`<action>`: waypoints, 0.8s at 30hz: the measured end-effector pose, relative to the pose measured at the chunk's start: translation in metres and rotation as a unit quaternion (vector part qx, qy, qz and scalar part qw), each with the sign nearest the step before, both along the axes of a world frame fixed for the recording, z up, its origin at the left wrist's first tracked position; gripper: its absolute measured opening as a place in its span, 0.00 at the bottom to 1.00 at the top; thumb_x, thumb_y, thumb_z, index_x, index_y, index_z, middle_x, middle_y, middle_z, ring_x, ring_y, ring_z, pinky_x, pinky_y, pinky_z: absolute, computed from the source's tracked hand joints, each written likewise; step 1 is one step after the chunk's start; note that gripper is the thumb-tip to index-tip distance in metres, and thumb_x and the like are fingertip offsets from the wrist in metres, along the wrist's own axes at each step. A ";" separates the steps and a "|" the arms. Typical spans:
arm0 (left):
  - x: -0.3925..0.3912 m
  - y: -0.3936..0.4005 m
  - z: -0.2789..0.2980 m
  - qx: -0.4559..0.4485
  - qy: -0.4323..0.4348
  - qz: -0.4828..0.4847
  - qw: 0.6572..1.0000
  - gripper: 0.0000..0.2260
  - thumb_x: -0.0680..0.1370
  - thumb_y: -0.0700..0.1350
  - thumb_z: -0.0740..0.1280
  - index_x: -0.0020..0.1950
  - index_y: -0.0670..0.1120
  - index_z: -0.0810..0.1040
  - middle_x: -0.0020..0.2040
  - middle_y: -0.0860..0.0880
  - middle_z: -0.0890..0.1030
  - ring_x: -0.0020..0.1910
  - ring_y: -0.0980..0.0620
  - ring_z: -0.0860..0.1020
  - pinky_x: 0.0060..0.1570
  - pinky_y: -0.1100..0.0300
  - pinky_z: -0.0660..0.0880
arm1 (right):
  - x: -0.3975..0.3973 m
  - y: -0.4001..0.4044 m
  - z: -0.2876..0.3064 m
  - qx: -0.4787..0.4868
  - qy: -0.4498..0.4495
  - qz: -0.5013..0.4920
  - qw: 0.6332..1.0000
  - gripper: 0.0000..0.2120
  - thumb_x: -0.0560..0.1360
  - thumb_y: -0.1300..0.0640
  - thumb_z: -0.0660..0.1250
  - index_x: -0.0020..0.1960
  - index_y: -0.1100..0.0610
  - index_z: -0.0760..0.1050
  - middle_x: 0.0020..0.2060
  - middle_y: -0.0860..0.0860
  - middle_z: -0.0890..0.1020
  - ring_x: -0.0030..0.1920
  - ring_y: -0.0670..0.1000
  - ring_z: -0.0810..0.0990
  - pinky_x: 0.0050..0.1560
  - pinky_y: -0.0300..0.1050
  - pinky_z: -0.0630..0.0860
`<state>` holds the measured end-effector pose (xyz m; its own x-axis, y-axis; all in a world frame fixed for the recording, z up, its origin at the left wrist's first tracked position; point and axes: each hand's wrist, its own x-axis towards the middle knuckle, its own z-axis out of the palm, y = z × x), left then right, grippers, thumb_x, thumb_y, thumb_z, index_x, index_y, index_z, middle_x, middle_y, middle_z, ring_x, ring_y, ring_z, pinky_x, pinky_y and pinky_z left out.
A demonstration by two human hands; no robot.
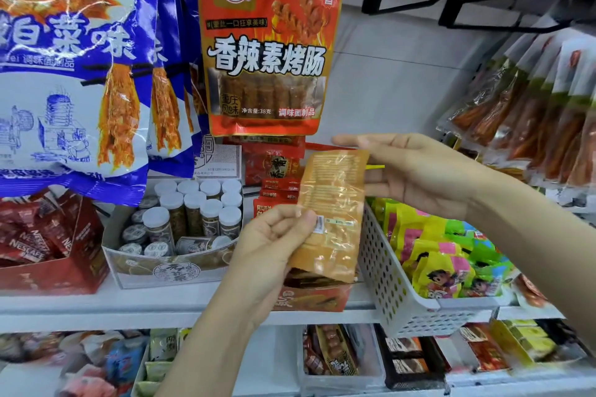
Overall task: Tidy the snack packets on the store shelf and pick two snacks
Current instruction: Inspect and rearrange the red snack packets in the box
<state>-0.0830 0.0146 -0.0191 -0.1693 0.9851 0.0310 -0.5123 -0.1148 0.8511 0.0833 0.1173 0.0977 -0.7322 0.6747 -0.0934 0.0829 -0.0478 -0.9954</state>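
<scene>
Left hand (274, 242) and right hand (416, 171), each with its forearm: both bare from fingertips to frame edge. No sleeve, glove, ring, watch or bracelet visible. Fingernails short and unpainted.

1. The left hand (274, 238) comes up from the lower middle on a bare forearm, palm turned towards the camera, thumb and curled fingers pinching the lower left edge of a tan, glossy plastic snack packet (332, 216).
2. The right hand (416, 171) reaches in from the right on a bare forearm, fingers extended leftwards, touching that packet's upper right corner.
</scene>
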 end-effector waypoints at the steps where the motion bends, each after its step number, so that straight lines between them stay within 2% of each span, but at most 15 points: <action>1: -0.001 0.002 -0.003 -0.001 0.032 0.048 0.998 0.10 0.66 0.49 0.75 0.44 0.47 0.83 0.41 0.46 0.85 0.40 0.52 0.83 0.43 0.57 0.80 | 0.002 0.001 0.000 -0.005 -0.022 -0.010 1.000 0.19 0.76 0.49 0.64 0.61 0.59 0.79 0.57 0.60 0.83 0.57 0.59 0.82 0.54 0.47 0.81; 3: 0.000 0.004 -0.006 0.004 0.104 0.101 0.989 0.12 0.67 0.51 0.75 0.45 0.47 0.81 0.42 0.46 0.86 0.42 0.49 0.84 0.45 0.54 0.81 | 0.005 0.001 -0.004 0.034 -0.082 -0.018 0.996 0.21 0.73 0.47 0.67 0.59 0.60 0.80 0.54 0.59 0.84 0.55 0.57 0.84 0.52 0.44 0.81; 5: 0.001 0.003 -0.006 0.015 0.137 0.113 0.984 0.11 0.68 0.51 0.75 0.46 0.47 0.81 0.43 0.46 0.86 0.44 0.46 0.85 0.44 0.53 0.83 | 0.004 -0.001 -0.008 0.086 -0.113 -0.044 0.989 0.19 0.70 0.52 0.72 0.55 0.63 0.81 0.49 0.57 0.86 0.51 0.53 0.85 0.48 0.40 0.81; 9: 0.003 0.001 -0.002 0.028 0.150 0.109 0.982 0.11 0.69 0.51 0.74 0.46 0.46 0.80 0.44 0.45 0.86 0.44 0.46 0.85 0.42 0.53 0.83 | 0.004 -0.001 -0.012 0.101 -0.105 -0.095 0.985 0.21 0.65 0.55 0.74 0.52 0.68 0.80 0.44 0.57 0.86 0.44 0.51 0.85 0.44 0.39 0.82; 11: 0.003 0.001 -0.002 0.027 0.158 0.106 0.981 0.11 0.70 0.53 0.72 0.46 0.47 0.81 0.45 0.45 0.86 0.45 0.47 0.85 0.45 0.51 0.82 | 0.006 -0.001 -0.012 0.089 -0.097 -0.093 0.987 0.17 0.65 0.55 0.74 0.49 0.65 0.82 0.43 0.57 0.86 0.43 0.50 0.85 0.43 0.39 0.81; 13: 0.002 0.001 -0.001 0.010 0.105 0.041 0.994 0.17 0.72 0.61 0.66 0.50 0.50 0.83 0.52 0.44 0.85 0.52 0.47 0.83 0.54 0.46 0.79 | 0.008 -0.001 -0.012 0.058 -0.071 -0.076 0.993 0.10 0.67 0.57 0.73 0.45 0.60 0.83 0.43 0.55 0.86 0.44 0.49 0.85 0.44 0.40 0.82; 15: 0.000 -0.001 0.005 -0.016 -0.047 -0.075 0.996 0.31 0.74 0.68 0.56 0.62 0.47 0.79 0.60 0.41 0.82 0.60 0.43 0.80 0.60 0.44 0.77 | 0.008 -0.002 -0.011 0.020 -0.028 -0.039 0.999 0.08 0.70 0.59 0.70 0.48 0.58 0.84 0.48 0.56 0.86 0.51 0.52 0.85 0.50 0.43 0.81; 16: 0.000 -0.002 0.008 -0.022 -0.093 -0.120 0.988 0.34 0.75 0.69 0.54 0.66 0.44 0.76 0.62 0.38 0.81 0.61 0.40 0.80 0.61 0.45 0.77 | 0.008 -0.003 -0.011 0.007 -0.006 -0.014 1.000 0.09 0.71 0.60 0.68 0.49 0.58 0.84 0.50 0.57 0.85 0.54 0.54 0.84 0.53 0.43 0.81; 17: 0.002 -0.002 0.007 -0.016 -0.097 -0.155 0.983 0.34 0.76 0.67 0.56 0.67 0.42 0.76 0.61 0.37 0.81 0.58 0.40 0.81 0.59 0.47 0.79 | 0.006 -0.005 -0.011 0.000 0.011 0.010 1.000 0.09 0.72 0.61 0.67 0.48 0.58 0.84 0.50 0.57 0.85 0.56 0.55 0.83 0.54 0.43 0.80; 20: 0.007 -0.001 0.002 0.034 -0.046 -0.160 0.985 0.16 0.73 0.51 0.72 0.57 0.44 0.84 0.47 0.45 0.85 0.41 0.51 0.83 0.42 0.58 0.81 | 0.001 -0.007 -0.012 0.020 0.026 0.035 0.999 0.09 0.73 0.61 0.66 0.48 0.58 0.84 0.54 0.58 0.84 0.58 0.56 0.82 0.52 0.43 0.80; 22: 0.007 0.003 0.002 0.030 -0.027 -0.086 0.996 0.11 0.69 0.46 0.76 0.50 0.47 0.86 0.44 0.46 0.86 0.39 0.53 0.84 0.37 0.62 0.80 | 0.001 -0.004 -0.008 0.034 0.003 -0.002 0.999 0.11 0.74 0.58 0.65 0.52 0.57 0.84 0.56 0.58 0.84 0.55 0.55 0.83 0.51 0.45 0.82; 24: 0.003 0.007 -0.001 0.020 0.023 0.018 0.999 0.09 0.67 0.46 0.75 0.46 0.47 0.85 0.46 0.44 0.86 0.42 0.50 0.85 0.37 0.61 0.80 | 0.003 0.001 -0.003 0.002 -0.032 -0.044 0.999 0.17 0.76 0.50 0.63 0.58 0.59 0.81 0.55 0.60 0.84 0.53 0.55 0.84 0.52 0.48 0.82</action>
<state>-0.0805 0.0216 -0.0197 -0.2011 0.9763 0.0796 -0.4669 -0.1670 0.8684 0.0868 0.1187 0.0951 -0.6634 0.7361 -0.1344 0.1415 -0.0530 -0.9885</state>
